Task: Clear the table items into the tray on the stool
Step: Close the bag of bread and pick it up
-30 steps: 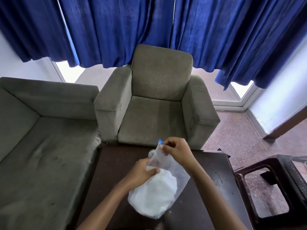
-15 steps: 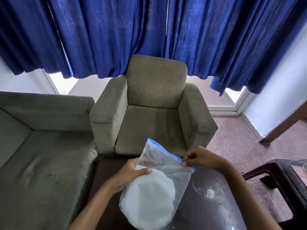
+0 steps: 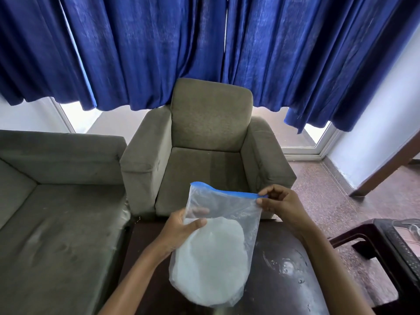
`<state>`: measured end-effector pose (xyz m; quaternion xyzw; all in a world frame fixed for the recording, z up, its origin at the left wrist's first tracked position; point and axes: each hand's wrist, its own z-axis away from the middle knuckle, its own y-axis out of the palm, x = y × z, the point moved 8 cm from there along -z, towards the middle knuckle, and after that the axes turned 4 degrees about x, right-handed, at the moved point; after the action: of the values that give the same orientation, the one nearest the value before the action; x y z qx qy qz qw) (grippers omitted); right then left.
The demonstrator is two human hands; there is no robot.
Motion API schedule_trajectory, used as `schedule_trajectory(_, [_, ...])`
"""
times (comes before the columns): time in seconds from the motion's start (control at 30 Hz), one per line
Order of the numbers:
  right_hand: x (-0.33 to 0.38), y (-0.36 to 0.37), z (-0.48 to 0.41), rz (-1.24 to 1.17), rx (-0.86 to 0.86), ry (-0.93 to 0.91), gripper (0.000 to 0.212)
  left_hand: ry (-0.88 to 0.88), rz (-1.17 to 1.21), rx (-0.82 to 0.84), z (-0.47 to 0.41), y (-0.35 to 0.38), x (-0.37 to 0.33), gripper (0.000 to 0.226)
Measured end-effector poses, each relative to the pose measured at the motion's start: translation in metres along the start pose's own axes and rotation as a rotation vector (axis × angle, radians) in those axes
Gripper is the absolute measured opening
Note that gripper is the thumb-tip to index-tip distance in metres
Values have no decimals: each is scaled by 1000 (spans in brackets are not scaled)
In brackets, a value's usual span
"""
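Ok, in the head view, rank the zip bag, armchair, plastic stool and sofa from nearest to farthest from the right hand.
1. Zip bag: pinched at its blue strip by the right hand.
2. Armchair: just behind the hand.
3. Plastic stool: off to the right.
4. Sofa: far left.

Armchair [image 3: 204, 153] behind table [image 3: 284, 280]
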<state>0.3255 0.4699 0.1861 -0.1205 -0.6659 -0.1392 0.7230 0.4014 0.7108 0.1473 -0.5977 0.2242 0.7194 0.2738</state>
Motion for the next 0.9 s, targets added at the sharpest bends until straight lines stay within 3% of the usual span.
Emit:
schedule_trajectory(0.17, [-13, -5, 6, -442, -189, 44, 19, 42, -1, -81, -2, -4, -6, 23])
schedule_trajectory(0.23, [-25, 11, 13, -575, -110, 116, 27, 63, 7, -135, -4, -8, -8, 24])
schedule_trajectory(0.33, [-44, 43, 30, -567, 116, 301, 48, 95, 16, -218, -7, -15, -10, 27])
schedule_trajectory(0.43, [-53, 61, 45, -413, 198, 368, 37, 113, 37, -242, -8, -17, -12, 32])
schedule_trajectory(0.53, [-56, 56, 44, -372, 91, 328, 30, 87, 70, -159, -9, -9, -10, 58])
schedule_trajectory(0.67, [-57, 36, 40, -376, -103, 268, 13, 70, 193, 9, -11, 8, -6, 74])
schedule_trajectory(0.77, [-55, 20, 40, -351, -252, 195, 11, 61, 175, -6, -15, 10, 1, 94])
schedule_trajectory(0.9, [-43, 1, 45, -120, -486, 68, 33, 115, 129, -52, -17, 12, -1, 59])
